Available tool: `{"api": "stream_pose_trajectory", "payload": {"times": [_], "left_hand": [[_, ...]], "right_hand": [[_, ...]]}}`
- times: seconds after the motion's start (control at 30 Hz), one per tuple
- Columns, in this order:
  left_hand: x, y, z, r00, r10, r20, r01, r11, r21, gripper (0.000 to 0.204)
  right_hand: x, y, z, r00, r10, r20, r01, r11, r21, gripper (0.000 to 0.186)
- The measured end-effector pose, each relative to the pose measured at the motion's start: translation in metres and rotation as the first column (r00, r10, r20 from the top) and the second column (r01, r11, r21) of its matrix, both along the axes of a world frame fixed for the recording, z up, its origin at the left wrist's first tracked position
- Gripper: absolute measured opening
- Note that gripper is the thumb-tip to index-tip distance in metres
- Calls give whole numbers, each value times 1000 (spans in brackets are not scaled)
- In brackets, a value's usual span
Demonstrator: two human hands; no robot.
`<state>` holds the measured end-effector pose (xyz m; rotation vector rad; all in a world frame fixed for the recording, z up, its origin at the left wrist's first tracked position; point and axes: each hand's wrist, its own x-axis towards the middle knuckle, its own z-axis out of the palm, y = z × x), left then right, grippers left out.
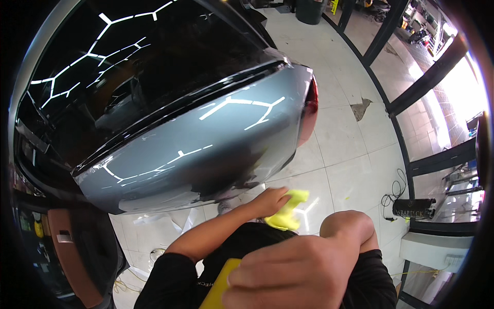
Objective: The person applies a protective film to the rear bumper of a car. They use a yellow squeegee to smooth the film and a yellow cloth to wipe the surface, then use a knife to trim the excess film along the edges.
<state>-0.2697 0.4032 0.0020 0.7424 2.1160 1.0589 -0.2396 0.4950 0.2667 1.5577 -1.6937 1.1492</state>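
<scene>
My left hand [270, 202] is closed around a bright yellow cloth [288, 213], which hangs crumpled in front of me. Large and close in the lower middle, my right hand [290, 273] has its fingers curled. A flat, straight-edged yellow piece [221, 286] shows beside those fingers and appears gripped by them; its exact kind I cannot tell. Just beyond my hands is the glossy grey-blue rear side panel [206, 134] of a car, with neither hand touching it. Ceiling lights reflect in the panel and in the dark window [144, 67].
The car's red tail light [310, 110] juts out right of the panel. At lower left stands an open door [72, 252] with brown trim. Clear film strips [180, 224] lie on the tiled floor [339, 170]. A black roll-shaped object [414, 208] and cable [393, 193] are by the glass doors.
</scene>
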Motion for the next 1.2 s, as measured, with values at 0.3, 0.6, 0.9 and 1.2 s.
{"api": "stream_pose_trajectory", "payload": {"times": [0.3,0.6,0.9,1.2], "left_hand": [[38,-111,-28,957,259,129,-257,966,-31,40],[11,-174,10,983,95,157,-110,990,86,38],[-10,-158,47,995,-47,85,26,972,234,36],[-14,-162,131,835,347,427,-488,825,284,26]], "right_hand": [[-139,-89,-72,481,-663,574,538,740,404,40],[-159,17,-80,27,-697,717,891,342,300,42],[-177,-20,-81,-12,-825,565,811,323,488,40],[-204,72,-45,384,-657,649,690,671,271,32]]}}
